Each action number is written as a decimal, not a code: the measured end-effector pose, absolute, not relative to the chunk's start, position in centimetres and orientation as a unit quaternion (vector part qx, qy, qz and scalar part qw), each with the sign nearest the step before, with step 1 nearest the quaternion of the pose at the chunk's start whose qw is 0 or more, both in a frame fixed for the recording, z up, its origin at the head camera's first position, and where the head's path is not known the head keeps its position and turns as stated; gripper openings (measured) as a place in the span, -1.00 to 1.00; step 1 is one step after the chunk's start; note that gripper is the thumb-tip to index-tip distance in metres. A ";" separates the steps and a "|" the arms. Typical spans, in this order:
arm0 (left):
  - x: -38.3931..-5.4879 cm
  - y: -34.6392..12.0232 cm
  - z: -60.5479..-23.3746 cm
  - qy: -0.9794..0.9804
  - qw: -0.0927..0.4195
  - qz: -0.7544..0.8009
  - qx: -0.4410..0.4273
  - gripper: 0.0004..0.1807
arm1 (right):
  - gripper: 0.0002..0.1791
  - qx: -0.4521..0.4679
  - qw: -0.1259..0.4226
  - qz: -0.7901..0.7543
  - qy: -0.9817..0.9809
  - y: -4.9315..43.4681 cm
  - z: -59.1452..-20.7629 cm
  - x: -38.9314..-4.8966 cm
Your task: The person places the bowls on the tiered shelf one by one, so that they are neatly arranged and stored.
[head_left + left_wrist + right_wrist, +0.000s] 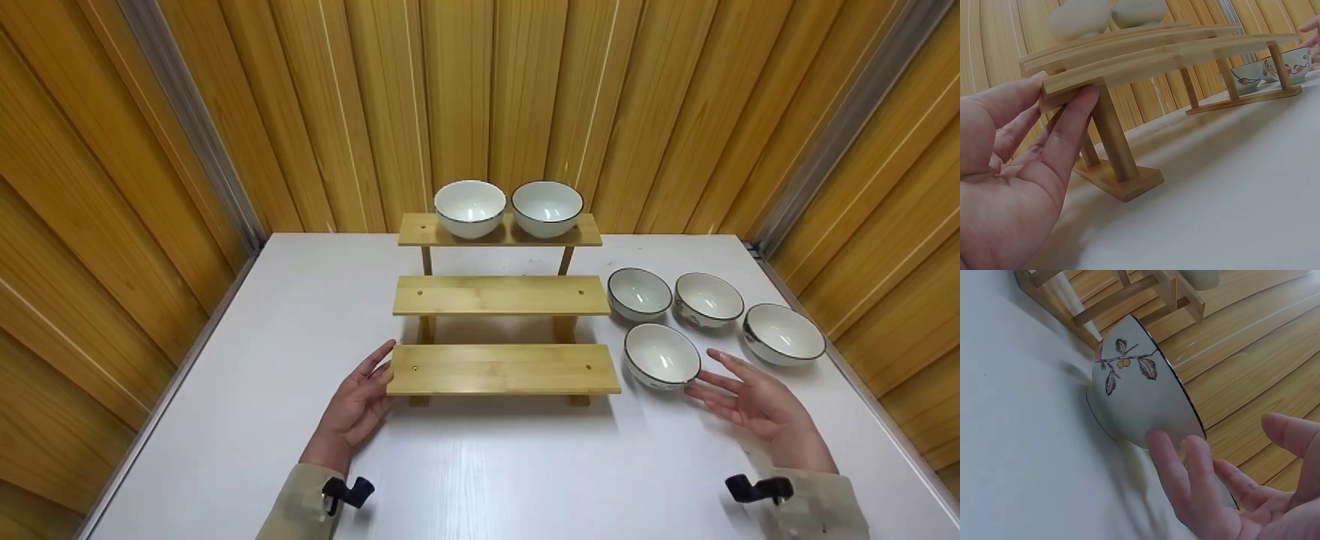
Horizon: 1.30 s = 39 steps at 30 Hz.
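A three-tier wooden display stand sits on the white table. My left hand grips the left end of its lowest shelf; in the left wrist view a fingertip reaches under the board, beside the round leg. My right hand is by the nearest white bowl, its fingers spread and loosely bent, fingertips right at the bowl's side. In the right wrist view this bowl shows a dark rim and a painted branch with leaves and yellow fruit; the thumb stands away from it.
Two white bowls, a left one and a right one, stand on the top shelf. Behind the nearest bowl are more: one by the stand, one beside it, one far right. Wood-patterned walls enclose the table.
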<state>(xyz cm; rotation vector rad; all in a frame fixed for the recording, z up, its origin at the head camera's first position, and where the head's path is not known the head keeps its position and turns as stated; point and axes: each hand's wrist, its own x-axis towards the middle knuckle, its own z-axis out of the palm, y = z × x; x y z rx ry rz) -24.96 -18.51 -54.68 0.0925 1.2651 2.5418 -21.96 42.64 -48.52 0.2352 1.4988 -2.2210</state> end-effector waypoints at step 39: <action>-24.9 -18.6 -54.6 0.432 0.152 0.888 0.039 -0.27 | -0.52 0.106 0.149 -0.797 0.576 39.4 -51.4 -23.0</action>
